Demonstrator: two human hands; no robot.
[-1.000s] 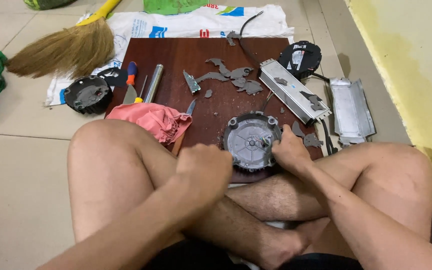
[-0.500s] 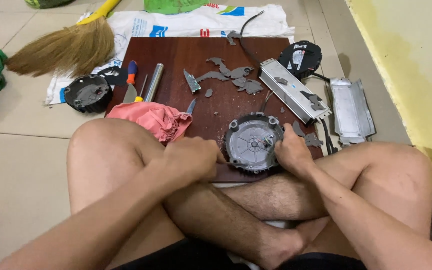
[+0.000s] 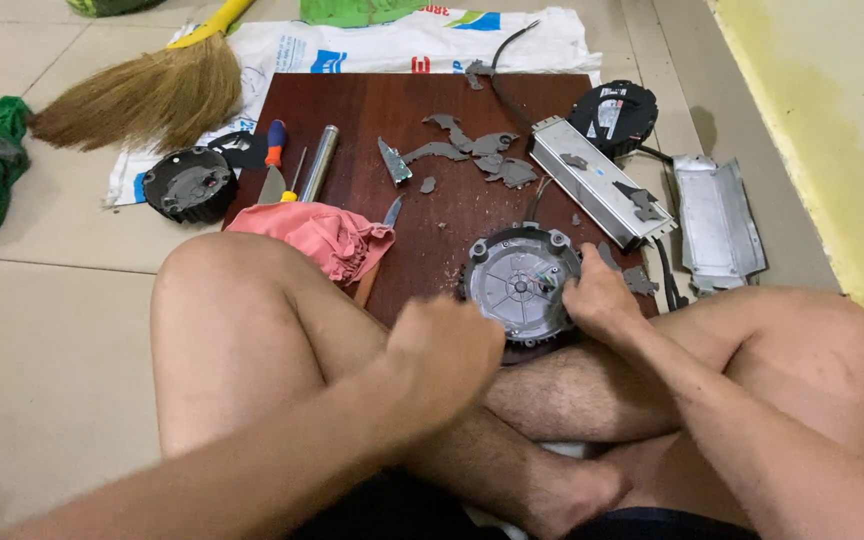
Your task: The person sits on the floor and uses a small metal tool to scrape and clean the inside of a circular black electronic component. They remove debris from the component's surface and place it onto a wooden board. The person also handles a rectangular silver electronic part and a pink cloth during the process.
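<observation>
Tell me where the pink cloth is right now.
In the head view, the pink cloth lies at the near left edge of the dark wooden board, against the raised knee, just below the screwdriver.

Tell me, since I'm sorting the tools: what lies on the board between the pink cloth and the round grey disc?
In the head view, a small blade lies by the pink cloth; beyond it, bare brown board reaches the round grey disc.

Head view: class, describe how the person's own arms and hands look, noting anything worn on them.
Both arms are bare to the frame edge: no sleeves, gloves, watch or rings show. The left hand is motion-blurred; the right hand is sharp, with hair showing along its forearm.
</observation>
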